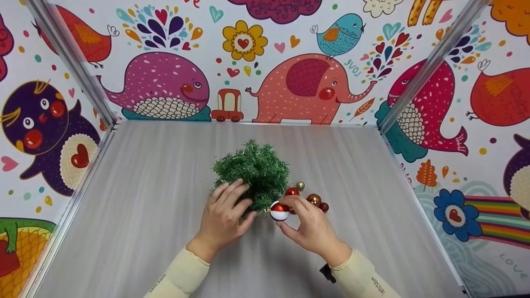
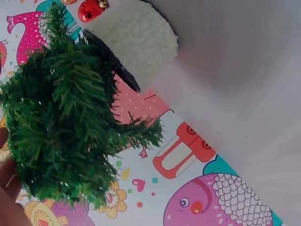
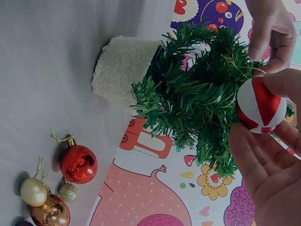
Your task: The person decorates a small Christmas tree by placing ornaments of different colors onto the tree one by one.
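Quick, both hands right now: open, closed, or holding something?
Left hand: at the green tree; whether open or gripping cannot be told.
Right hand: closed, holding the red-and-white ball between thumb and fingers.

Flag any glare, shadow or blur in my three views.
Head: small glints on the copper bauble, light fairly even over the tabletop. Left wrist: the tree looks slightly soft, tabletop runs from grey to washed-out pale. Right wrist: striped bauble reads clearly, bright reflections on the red bauble, soft shadow beside the pale gold bauble.
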### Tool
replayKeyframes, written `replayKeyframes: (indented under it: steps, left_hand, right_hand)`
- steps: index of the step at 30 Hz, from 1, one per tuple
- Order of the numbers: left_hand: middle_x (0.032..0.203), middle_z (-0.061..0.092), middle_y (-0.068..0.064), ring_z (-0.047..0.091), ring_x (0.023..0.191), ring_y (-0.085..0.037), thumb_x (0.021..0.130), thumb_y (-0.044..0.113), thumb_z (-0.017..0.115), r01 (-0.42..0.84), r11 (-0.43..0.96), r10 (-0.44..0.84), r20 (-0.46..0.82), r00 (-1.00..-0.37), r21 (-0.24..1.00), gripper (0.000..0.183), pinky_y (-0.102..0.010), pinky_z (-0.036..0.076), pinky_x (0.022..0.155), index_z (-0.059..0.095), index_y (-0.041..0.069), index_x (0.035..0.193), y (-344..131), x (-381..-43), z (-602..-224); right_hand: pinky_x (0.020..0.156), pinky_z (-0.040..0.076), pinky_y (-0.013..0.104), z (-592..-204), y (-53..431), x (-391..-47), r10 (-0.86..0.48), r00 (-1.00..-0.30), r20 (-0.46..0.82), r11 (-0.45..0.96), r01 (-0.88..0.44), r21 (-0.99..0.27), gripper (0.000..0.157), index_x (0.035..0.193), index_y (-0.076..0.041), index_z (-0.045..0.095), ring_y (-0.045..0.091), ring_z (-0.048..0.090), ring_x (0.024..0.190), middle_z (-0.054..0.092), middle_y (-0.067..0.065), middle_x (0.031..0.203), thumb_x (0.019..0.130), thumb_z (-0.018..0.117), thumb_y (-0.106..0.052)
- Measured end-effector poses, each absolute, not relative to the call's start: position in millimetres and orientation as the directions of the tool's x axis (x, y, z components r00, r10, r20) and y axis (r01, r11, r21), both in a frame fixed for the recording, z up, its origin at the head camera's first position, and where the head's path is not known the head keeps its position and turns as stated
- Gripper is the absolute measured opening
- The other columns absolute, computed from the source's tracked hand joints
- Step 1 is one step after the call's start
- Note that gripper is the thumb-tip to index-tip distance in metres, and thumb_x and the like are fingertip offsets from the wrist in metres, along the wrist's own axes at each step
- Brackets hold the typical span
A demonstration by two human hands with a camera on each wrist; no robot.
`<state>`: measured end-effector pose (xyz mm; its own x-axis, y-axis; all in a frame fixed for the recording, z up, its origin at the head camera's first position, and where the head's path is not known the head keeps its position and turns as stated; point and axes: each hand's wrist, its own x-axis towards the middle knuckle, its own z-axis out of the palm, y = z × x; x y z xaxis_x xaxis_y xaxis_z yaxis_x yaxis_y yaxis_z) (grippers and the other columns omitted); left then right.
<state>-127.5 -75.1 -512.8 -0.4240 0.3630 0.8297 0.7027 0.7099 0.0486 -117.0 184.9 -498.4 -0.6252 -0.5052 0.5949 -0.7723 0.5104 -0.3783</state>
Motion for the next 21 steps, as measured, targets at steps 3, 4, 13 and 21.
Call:
replayKeyframes:
  steps: [3,4,13,21]
  left_hand:
    - [0.11,0.068,-0.01,0.061,0.117,-0.03,0.077,0.033,0.076,0.724,0.689,0.366,0.843,-0.394,0.039,0.023,-0.046,0.038,0.104,0.071,0.011,0.08,-71,-126,-513]
    - [0.106,0.069,-0.009,0.062,0.114,-0.029,0.077,0.034,0.076,0.73,0.682,0.368,0.844,-0.39,0.04,0.023,-0.046,0.038,0.104,0.071,0.011,0.079,-70,-126,-512]
    - [0.086,0.067,0.001,0.066,0.095,-0.02,0.081,0.04,0.078,0.781,0.608,0.373,0.817,-0.439,0.143,0.025,-0.044,0.042,0.101,0.073,0.015,0.077,-58,-123,-511]
    - [0.085,0.069,0.004,0.065,0.095,-0.018,0.084,0.034,0.079,0.725,0.633,0.303,0.775,-0.555,0.271,0.02,-0.042,0.039,0.105,0.074,0.015,0.077,-48,-119,-513]
  right_hand:
    - [0.075,0.056,0.023,-499,184,-116,-0.502,-0.632,0.591,0.5,-0.769,-0.398,0.05,0.126,-0.009,0.06,0.012,0.063,0.106,0.061,-0.001,0.124,0.082,0.082,-0.019]
    - [0.076,0.055,0.022,-499,184,-116,-0.501,-0.634,0.589,0.497,-0.768,-0.405,0.051,0.126,-0.01,0.06,0.012,0.063,0.106,0.061,-0.001,0.125,0.082,0.082,-0.019]
    - [0.077,0.054,0.018,-501,185,-115,-0.5,-0.627,0.597,0.458,-0.777,-0.433,0.053,0.129,-0.008,0.059,0.013,0.063,0.106,0.06,0.001,0.126,0.082,0.083,-0.016]
    - [0.075,0.056,0.022,-504,183,-115,-0.502,-0.632,0.591,0.441,-0.775,-0.453,0.053,0.128,-0.007,0.059,0.016,0.063,0.107,0.059,0.003,0.127,0.081,0.083,-0.014]
